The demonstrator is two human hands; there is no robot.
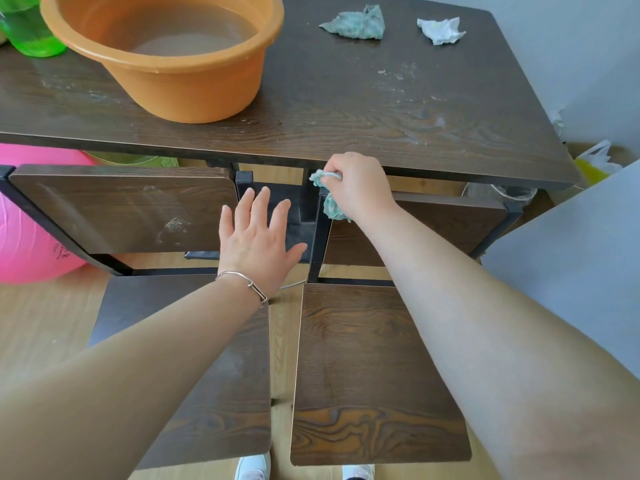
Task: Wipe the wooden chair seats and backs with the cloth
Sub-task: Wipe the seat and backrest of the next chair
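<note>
Near dark woodgrain table (346, 109) edge, right hand (356, 188) grips fuzzy teal cloth (329, 204).

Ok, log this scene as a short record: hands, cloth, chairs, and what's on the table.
left hand: open, fingers spread, beside left chair back
right hand: grip on cloth, at top corner of right chair back
seats: left seat and right seat, side by side
marks: whitish smudge on left chair back
table: basin with water, spare cloth, tissue, bottle
floor: ball
</note>
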